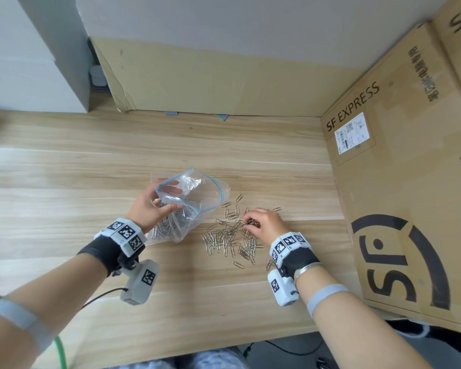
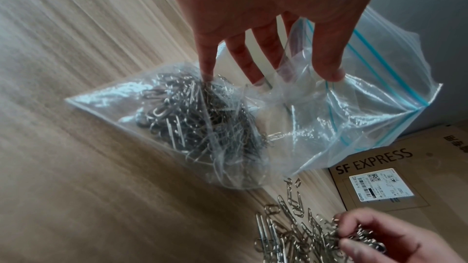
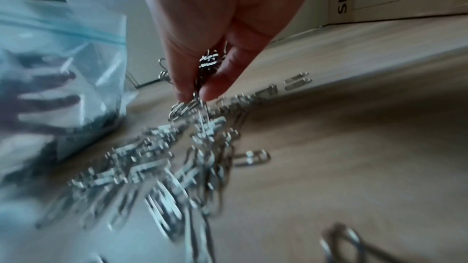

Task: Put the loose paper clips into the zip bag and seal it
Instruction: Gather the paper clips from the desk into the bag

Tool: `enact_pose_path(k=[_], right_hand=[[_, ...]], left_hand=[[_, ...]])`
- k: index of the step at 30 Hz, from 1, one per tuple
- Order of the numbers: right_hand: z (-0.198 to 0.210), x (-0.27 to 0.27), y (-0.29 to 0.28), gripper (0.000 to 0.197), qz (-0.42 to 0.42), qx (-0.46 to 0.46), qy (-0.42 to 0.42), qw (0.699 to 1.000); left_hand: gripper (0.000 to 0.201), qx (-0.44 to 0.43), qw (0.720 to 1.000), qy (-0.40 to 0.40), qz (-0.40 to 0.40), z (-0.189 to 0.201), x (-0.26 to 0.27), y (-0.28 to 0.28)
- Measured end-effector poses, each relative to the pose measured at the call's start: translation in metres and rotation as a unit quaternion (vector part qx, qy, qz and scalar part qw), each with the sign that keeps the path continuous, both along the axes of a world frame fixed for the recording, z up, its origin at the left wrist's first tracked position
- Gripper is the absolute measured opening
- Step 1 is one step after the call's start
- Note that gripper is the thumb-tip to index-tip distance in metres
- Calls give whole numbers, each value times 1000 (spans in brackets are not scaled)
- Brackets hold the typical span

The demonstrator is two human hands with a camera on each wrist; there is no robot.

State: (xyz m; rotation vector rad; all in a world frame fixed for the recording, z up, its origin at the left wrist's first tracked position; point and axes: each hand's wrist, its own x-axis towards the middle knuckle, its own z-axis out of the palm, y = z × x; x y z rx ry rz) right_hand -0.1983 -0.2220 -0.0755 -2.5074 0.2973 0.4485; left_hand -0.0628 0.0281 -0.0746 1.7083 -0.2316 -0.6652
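Observation:
A clear zip bag (image 1: 197, 194) with a blue seal strip stands open on the wooden table, a heap of silver paper clips (image 2: 192, 119) in its bottom. My left hand (image 1: 155, 203) grips its mouth, fingers inside and thumb outside (image 2: 329, 71). To the right lies a spread of loose paper clips (image 1: 229, 241). My right hand (image 1: 258, 219) rests on that pile and pinches a bunch of clips (image 3: 207, 71) between thumb and fingers. The bag (image 3: 63, 79) is at the left of the right wrist view.
A big SF EXPRESS cardboard box (image 1: 399, 182) stands at the right of the table (image 1: 64, 195). Flat cardboard (image 1: 210, 81) leans on the wall behind. A grey-white cabinet (image 1: 32, 54) is at the back left. The table's front edge (image 1: 224, 344) is near me.

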Motion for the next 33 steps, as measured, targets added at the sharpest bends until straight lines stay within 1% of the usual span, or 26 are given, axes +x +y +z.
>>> enact_pose_path(k=[5,8,11,13,15,18,20,22,25,26,28,30,31,32,33], right_hand=[[37,18,2,13,-10,18,-32,999],[68,39,9,10,-3,39,-89,995],[92,63,27,8,35,63,-149,986],[93,80,42,9,67,65,-163,982],[87,93,57,10,93,66,-158,981],[77,102,72,13,134,67,-124,981],[74,103,76,17,139,76,-90,983],[74,102,76,21,127,91,-64,986],[82,100,70,18,95,107,-58,988],[86,99,66,16,74,113,-65,989],[87,98,55,15,4,125,-93,988],[79,97,39,15,-83,118,-112,983],[72,96,32,15,-113,105,-110,982],[63,93,26,16,-126,85,-100,983],[53,89,23,17,-122,63,-80,987]], left_hand=[[47,-5,1000,9,2,-2,1,1],[49,-7,1000,8,2,-2,1,1],[50,-5,1000,0,-7,-2,1,1],[51,-4,1000,-2,-11,-2,1,1],[51,-9,1000,3,-10,-2,2,1],[51,-15,1000,6,-6,-2,2,3],[51,-22,1000,1,-2,-2,1,4],[50,-28,1000,-7,3,-1,1,4],[50,-34,999,-3,3,0,1,5],[49,-32,999,0,2,0,1,5],[48,-27,1000,1,2,1,1,6],[46,-25,1000,0,4,0,1,8],[46,-22,1000,-2,4,-1,2,9],[45,-18,1000,-5,4,-1,2,10],[45,-15,1000,-8,5,-2,2,11]])
